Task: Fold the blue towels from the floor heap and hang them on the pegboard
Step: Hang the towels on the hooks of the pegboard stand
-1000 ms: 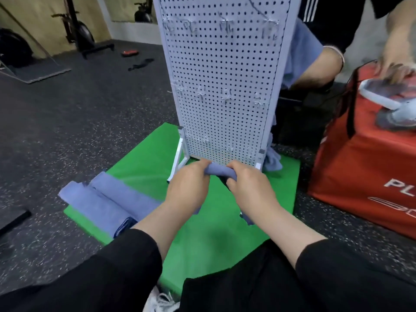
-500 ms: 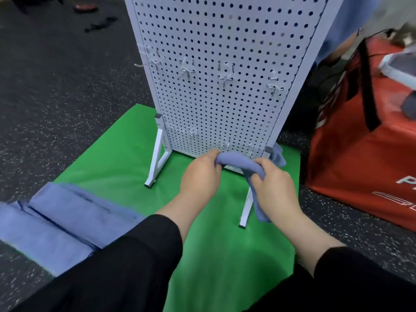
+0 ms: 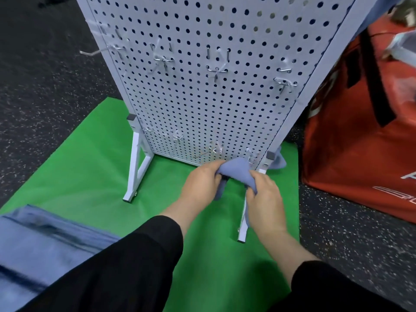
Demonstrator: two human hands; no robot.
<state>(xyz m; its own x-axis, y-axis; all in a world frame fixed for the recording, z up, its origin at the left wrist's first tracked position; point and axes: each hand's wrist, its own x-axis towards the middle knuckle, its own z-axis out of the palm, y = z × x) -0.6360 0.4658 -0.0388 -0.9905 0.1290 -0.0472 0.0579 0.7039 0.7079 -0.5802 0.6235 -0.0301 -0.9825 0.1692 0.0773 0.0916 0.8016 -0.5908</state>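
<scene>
Both hands grip a folded blue towel point(image 3: 236, 171) at the foot of a white pegboard point(image 3: 209, 86), the cloth arched between them against the panel's lowest row of metal hooks point(image 3: 216, 149). The left hand point(image 3: 200, 183) curls its fingers round the towel's left end; the right hand point(image 3: 264, 197) pinches the right end, with a tail of cloth hanging below it in front of the stand's right leg point(image 3: 244, 221). Both forearms reach forward out of black sleeves point(image 3: 126, 266).

The pegboard stands upright on white legs on a green mat point(image 3: 94, 158), with a higher row of hooks bare across its middle. More blue cloth point(image 3: 279, 159) shows just behind the board's right foot. At lower left, blurred, a heap of blue towels point(image 3: 38, 244) lies partly on the mat and partly on the dark speckled floor point(image 3: 45, 82). A red bag point(image 3: 364, 140) with a black strap stands just right of the mat; its contents cannot be made out.
</scene>
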